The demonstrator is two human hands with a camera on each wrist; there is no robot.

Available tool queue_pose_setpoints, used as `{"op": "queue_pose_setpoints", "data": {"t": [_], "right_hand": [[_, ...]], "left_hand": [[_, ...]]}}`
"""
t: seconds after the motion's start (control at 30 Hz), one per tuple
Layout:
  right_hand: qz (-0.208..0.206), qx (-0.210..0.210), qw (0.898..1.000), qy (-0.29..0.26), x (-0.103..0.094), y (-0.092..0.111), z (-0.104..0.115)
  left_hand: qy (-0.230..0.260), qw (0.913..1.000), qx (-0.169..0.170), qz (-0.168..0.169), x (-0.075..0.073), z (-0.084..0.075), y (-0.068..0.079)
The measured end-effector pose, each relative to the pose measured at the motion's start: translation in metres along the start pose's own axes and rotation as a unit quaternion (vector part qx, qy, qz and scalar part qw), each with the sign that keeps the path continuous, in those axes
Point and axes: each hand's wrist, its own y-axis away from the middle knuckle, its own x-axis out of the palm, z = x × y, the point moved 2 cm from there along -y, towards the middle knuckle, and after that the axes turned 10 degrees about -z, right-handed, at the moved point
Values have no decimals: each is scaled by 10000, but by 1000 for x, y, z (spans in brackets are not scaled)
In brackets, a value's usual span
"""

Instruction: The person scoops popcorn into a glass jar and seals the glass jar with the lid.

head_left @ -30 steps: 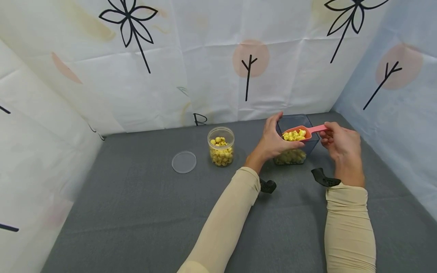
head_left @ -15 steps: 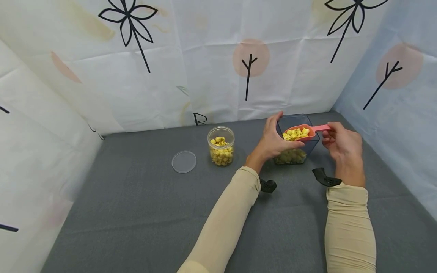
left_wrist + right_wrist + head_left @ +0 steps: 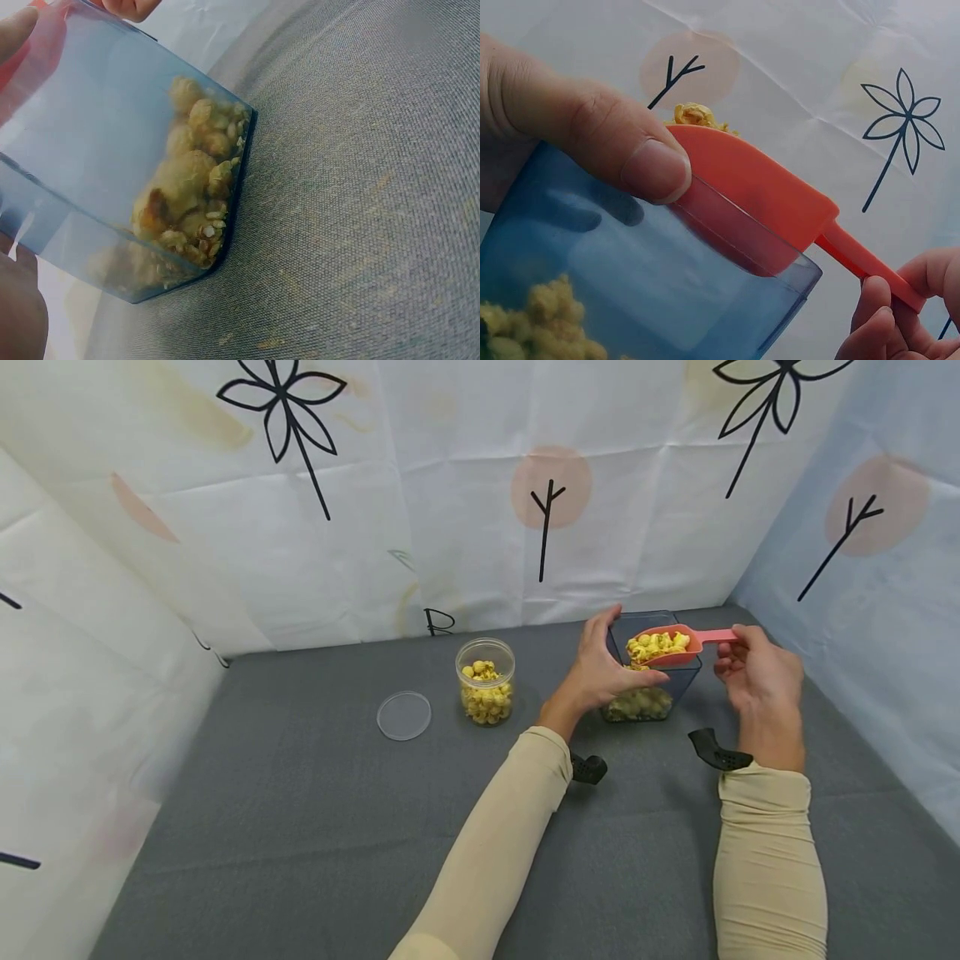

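Note:
A clear bluish plastic container (image 3: 678, 681) with popcorn in its bottom stands at the back right of the table. My left hand (image 3: 600, 668) grips it by the rim, thumb across the near side and fingers at the far left. Between thumb and fingers, my right hand (image 3: 761, 672) pinches the handle of a coral scoop (image 3: 757, 202). Yellow popcorn (image 3: 660, 646) heaps in the scoop, which lies across the container's mouth with its bowl partly below the rim. In the left wrist view, popcorn (image 3: 187, 180) shows through the container's wall.
Left of the container stands a round clear jar (image 3: 486, 685) of popcorn without a lid on it. A clear round lid (image 3: 404, 716) lies flat beside it on the grey tablecloth (image 3: 300, 810). Patterned cloth walls (image 3: 465, 527) close off the back and sides.
My right hand has drawn the loaded scoop slightly to the right and up at the container's mouth. The left hand and the container have stayed in place.

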Motion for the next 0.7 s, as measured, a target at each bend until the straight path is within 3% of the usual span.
{"op": "queue_pose_setpoints", "data": {"t": [0.27,0.7], "right_hand": [[120,-25,9998,-139,2,4,1],[223,-95,9983,-531,0,9,5]], "left_hand": [[-47,10000,-15,-46,-3,-1,0],[-518,9983,-225,107,-6,-12,2]]}}
